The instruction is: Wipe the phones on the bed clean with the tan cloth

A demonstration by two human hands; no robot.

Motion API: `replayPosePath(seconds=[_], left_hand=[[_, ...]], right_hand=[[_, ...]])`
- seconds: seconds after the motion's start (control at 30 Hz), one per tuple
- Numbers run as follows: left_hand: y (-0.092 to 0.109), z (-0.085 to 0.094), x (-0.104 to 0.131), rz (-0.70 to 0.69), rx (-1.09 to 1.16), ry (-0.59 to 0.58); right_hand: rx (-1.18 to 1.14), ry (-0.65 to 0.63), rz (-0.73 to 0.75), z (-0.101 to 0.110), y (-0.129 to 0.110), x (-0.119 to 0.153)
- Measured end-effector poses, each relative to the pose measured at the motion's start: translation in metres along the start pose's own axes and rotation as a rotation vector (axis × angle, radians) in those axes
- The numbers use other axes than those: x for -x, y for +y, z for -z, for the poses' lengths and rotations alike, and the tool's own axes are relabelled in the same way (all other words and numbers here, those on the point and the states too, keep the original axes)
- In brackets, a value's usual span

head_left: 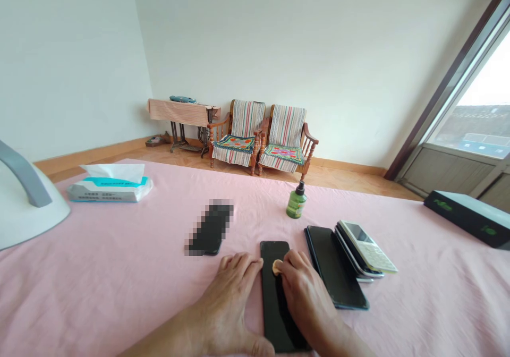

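- Pinching a small yellowish pad (277,267) in the right hand (305,288), with its fingers curling snugly around that little pad.
- Seeming to press the pad onto the upper part of a black phone (271,301), lying flat on the pink-covered table (131,256) between both hands.
- Spreading the left hand (231,296) along the phone's left side, touching the edge with the fingertips and resting the thumb by the bottom corner; not squeezing anything, just bracing the phone, by the look of it.
- Probably being partway through wiping this phone: having the pad up on the glass, so likely not being done there yet.
- Seeing only dark, shiny glass around the pad, with no clear mark between rubbed and unrubbed parts; not being able to tell how much is left to rub.
- Finding another dark phone (213,229) lying apart, ahead of the left hand, out of all fingers; looking too blocky to judge as clean or dirty.
- Seeing more phones just beside the right hand: having a bigger black phone (334,264) nearest, and a pale keypad phone (368,245) on top of a pile next to that.
- Not being able to sort the wiped ones from the waiting ones.
- Having a green spray bottle (296,204) standing upright past the phones, out of both hands.
- Having a tissue pack (107,187) well off to the left, with a white tissue poking out.
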State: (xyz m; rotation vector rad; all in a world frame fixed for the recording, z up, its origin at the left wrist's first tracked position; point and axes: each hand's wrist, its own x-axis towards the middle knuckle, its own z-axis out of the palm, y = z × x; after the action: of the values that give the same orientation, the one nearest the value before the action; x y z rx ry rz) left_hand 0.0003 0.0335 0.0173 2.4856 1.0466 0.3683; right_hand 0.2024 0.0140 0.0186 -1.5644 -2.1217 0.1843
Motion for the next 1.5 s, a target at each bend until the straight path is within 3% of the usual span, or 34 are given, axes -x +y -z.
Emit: replayPosePath(seconds=[0.2,0.33,0.53,0.7,0.8,0.93,1.27,1.37,1.5], left_hand=[[0.009,0.009,-0.001,0.038,-0.001,-0.043],[0.014,0.014,-0.001,0.075,0.003,-0.092],[0.012,0.011,-0.001,0.026,0.043,-0.025],[0.010,0.010,0.000,0.059,0.008,-0.065],[0.010,0.009,0.000,0.021,0.015,-0.026],[0.008,0.007,-0.001,0.007,0.023,0.002],[0.012,0.004,-0.005,0.071,-0.036,0.022],[0.015,0.006,-0.006,0.074,-0.045,0.004],[0.013,0.007,-0.004,0.030,-0.036,0.005]], right_hand=[[0.027,0.070,-0.065,-0.003,-0.001,-0.027],[0.003,0.058,-0.027,-0.009,-0.005,-0.038],[0.003,0.087,-0.040,-0.013,0.000,-0.042],[-0.026,0.047,0.031,-0.017,-0.003,-0.046],[-0.030,0.065,0.017,-0.015,0.000,-0.048],[-0.046,0.054,0.027,-0.006,0.001,-0.036],[-0.191,-0.087,0.176,0.002,-0.018,0.044],[-0.206,-0.095,0.181,0.002,-0.016,0.043],[-0.207,-0.068,0.088,0.005,-0.015,0.014]])
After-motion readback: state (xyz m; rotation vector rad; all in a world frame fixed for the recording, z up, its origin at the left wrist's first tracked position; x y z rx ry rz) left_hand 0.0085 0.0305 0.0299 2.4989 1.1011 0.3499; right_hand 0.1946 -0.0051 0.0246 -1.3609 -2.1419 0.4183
